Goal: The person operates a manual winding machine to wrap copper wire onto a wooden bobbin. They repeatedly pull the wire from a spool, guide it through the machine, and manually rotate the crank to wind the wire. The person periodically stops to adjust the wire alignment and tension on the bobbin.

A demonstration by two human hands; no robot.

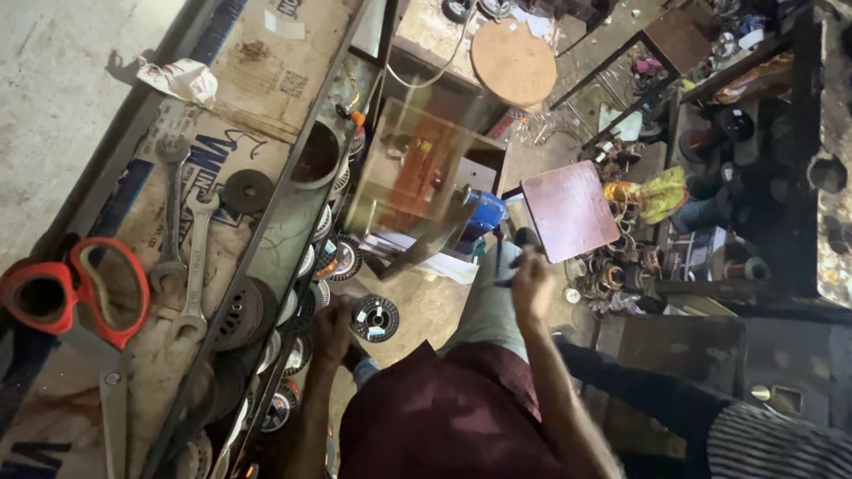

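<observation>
The tabletop [62, 89] runs down the left of the frame, covered by flattened cardboard [257, 62]. A dark metal shelf frame [266, 222] stands along its right edge, with rows of discs [306, 266] stacked on edge beneath it.

Large shears [93, 306] with red handles lie at lower left on the cardboard. Two spanners [182, 239] lie side by side just right of the shears, pointing up the frame. A lone dark disc [248, 191] lies flat right of the spanner heads. A crumpled rag [182, 80] sits at upper left.

The person, in a maroon shirt [444, 417], fills the lower centre. A reddish square board [568, 211] lies at centre right, and a round wooden board [513, 62] lies at upper centre. A blue object [484, 213] sits just left of the square board.

The right hand [531, 284] is at centre, just below the square board's lower left corner. Its grip is closed on a thin dark tool [508, 266], which juts up and to the left from the fingers; the tool is blurred and its kind cannot be told.

The left hand [333, 328] is at lower centre left, beside the shelf frame. A grinding disc [374, 318] lies on the floor just right of it; whether the fingers touch it cannot be told, nor whether this grip is open or closed.
</observation>
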